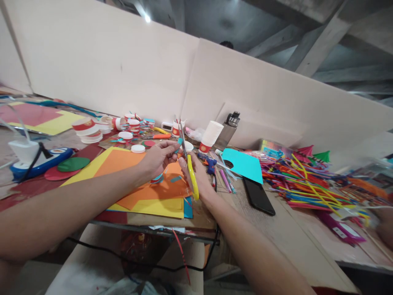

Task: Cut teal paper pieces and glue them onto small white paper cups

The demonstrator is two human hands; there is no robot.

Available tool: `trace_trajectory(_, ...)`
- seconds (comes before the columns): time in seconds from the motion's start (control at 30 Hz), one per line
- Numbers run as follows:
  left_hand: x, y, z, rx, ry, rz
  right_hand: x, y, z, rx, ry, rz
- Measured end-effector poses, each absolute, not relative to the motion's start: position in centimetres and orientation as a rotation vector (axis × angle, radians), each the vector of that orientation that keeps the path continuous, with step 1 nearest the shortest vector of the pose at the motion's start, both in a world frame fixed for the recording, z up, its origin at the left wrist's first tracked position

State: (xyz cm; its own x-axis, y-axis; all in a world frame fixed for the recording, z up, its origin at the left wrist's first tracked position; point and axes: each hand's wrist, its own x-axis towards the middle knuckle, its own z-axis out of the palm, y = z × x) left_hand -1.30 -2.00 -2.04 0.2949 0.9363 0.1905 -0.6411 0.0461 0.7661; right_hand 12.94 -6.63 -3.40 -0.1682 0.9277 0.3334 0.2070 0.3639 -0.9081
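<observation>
In the middle of the head view, my left hand (157,159) pinches a small blue paper piece (179,141) between thumb and fingers. My right hand (196,174) is wrapped round the yellow-handled scissors (193,176), whose blades point up and away beside the blue piece. Whether the blades touch the paper is hard to tell. Beneath both hands lie orange sheets (107,168) on top of yellow sheets (166,208). A small blue strip (176,179) rests on the orange paper.
Paper cups (211,137), a bottle (229,129) and a glue gun (211,164) stand or lie behind. At right are a turquoise sheet (245,164), a black phone (258,196) and colourful pipe cleaners (310,180). A blue power strip (46,164) sits left; a black cable (123,254) hangs in front.
</observation>
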Motion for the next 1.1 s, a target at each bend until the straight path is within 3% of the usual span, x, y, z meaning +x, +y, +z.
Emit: trace_trajectory(1.1, -1.95, -1.95, -1.85, 1.005, 0.499, 1.235, 13.47, -6.9, -3.15, -1.054, -1.579, 0.899)
